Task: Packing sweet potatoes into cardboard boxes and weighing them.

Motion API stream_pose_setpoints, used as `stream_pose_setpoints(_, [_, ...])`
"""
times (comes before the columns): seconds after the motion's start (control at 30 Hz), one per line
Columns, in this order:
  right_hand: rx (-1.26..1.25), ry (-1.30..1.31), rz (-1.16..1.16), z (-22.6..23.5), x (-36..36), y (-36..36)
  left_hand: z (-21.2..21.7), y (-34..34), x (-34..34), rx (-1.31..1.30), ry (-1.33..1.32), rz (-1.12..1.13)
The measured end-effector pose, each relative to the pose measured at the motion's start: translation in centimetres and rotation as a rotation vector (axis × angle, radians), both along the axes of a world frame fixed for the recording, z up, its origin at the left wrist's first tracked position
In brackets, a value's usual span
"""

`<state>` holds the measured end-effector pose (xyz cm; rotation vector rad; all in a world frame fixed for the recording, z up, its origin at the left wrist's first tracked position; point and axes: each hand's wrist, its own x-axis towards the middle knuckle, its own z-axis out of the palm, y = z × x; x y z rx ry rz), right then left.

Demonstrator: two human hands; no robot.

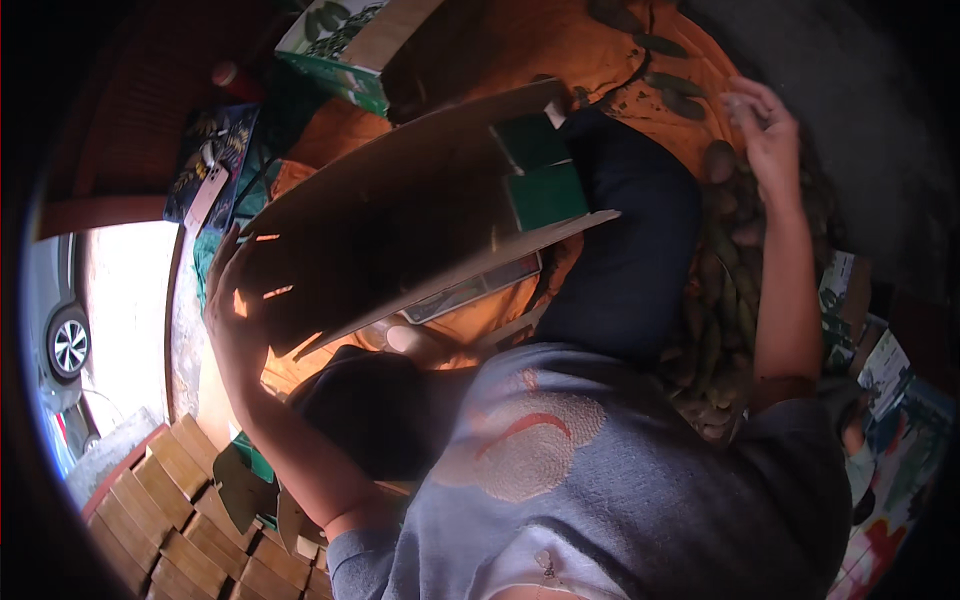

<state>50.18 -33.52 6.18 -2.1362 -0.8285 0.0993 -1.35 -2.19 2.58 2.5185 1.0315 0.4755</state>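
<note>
A large brown cardboard box [400, 185] with green printed flaps is tilted open over my lap. My left hand [232, 285] grips its left end, fingers spread over the edge in shadow. Up at the right, away from the box, my right hand [768, 135] is raised with loosely bent, parted fingers; I see nothing in it. Just left of its fingertips, elongated green vegetables [680, 100] lie on an orange sheet [500, 50]. Below that hand, a heap of long brownish-green vegetables [735, 280] runs beside my leg.
A green printed carton [340, 50] stands at the far left. A pink phone [207, 197] rests on a dark patterned object. Beneath the box lies a flat grey-framed panel [480, 287]. Stacked cardboard pieces [170, 510] fill the lower left. More printed cartons [885, 365] are at the right.
</note>
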Motion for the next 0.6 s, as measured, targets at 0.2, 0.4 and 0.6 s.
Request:
stream_pose_setpoints(0.2, [-0.442,0.265,-0.247,-26.9,1.4,-24.1,1.3,-0.3,0.3,-0.017,0.043,0.058])
stream_pose_setpoints(0.4, [-0.838,0.45,-0.068,-39.5,-4.8,-34.8,-0.4,-1.4,-1.4,0.09,0.014,0.177])
stream_pose_setpoints(0.6, [-1.127,0.496,0.277,-43.4,1.1,-31.4,-3.5,-0.4,-10.6,0.019,0.211,0.393])
